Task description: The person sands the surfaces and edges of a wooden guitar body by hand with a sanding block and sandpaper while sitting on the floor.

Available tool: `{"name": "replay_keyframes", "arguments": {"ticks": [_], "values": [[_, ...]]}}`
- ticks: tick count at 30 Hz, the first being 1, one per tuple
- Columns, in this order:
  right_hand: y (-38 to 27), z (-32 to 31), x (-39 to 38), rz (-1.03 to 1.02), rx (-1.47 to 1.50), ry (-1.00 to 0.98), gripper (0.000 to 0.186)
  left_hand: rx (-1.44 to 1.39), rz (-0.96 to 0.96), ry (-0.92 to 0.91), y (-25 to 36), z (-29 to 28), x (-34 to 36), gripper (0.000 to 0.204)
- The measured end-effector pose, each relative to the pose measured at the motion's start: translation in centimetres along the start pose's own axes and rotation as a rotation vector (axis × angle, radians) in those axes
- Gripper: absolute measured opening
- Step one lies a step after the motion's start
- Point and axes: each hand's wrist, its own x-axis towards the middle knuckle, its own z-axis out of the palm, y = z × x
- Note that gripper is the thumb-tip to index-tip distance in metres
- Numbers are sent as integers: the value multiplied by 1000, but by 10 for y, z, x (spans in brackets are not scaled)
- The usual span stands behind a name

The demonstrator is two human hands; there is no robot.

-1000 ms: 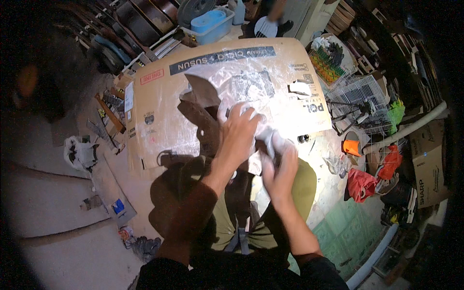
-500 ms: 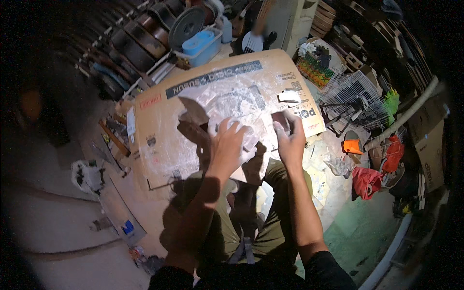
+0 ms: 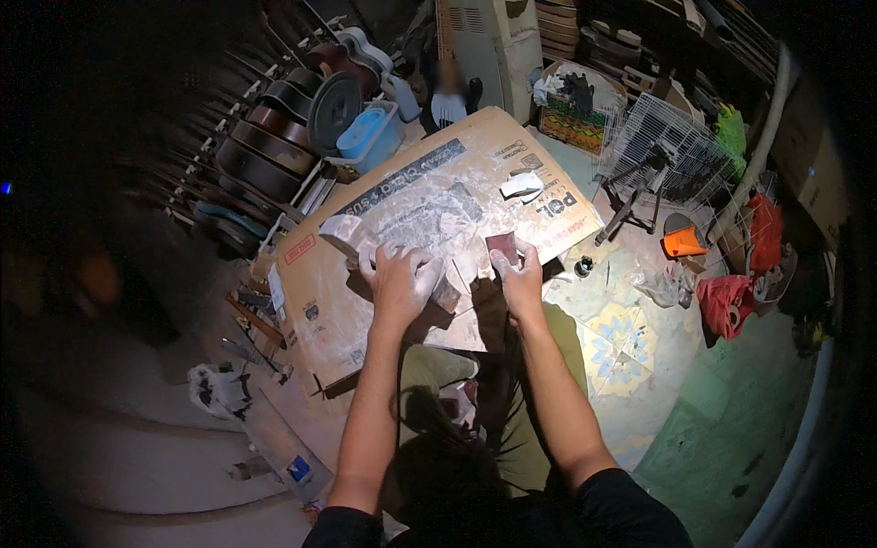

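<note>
My left hand (image 3: 400, 281) grips a dust-coated, pale shaped piece (image 3: 343, 236), probably wood, on a sheet of cardboard (image 3: 333, 324) over my lap and the floor. Its fingers are curled over the piece. My right hand (image 3: 519, 283), just to the right, pinches a small dark-red square of what looks like sandpaper (image 3: 502, 248), held clear of that piece. White dust covers the middle of the cardboard, and a small white folded scrap (image 3: 522, 185) lies near its right part.
Guitars (image 3: 265, 151) stand in a rack at upper left, by a blue tub (image 3: 364, 135). At right are a wire cage (image 3: 667, 137), a black metal stand (image 3: 630, 205), an orange object (image 3: 683, 241), red bags (image 3: 726, 301) and a long pipe (image 3: 767, 119).
My right hand has pulled away rightward from the dusty piece, and the red square now shows between its fingers. My left hand has shifted left with the piece. The view has also turned.
</note>
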Motion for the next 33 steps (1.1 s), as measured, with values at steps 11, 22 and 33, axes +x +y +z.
{"name": "replay_keyframes", "arguments": {"ticks": [11,22,33], "values": [[6,1,1,119,125,-23,40,-29,186,1,0,-7,-2,31],[7,8,-4,125,97,-66,47,-160,11,82,-15,4,-2,32],[-112,-53,-39,-166,-625,-704,35,32,140,38,-8,-11,-8,44]]}}
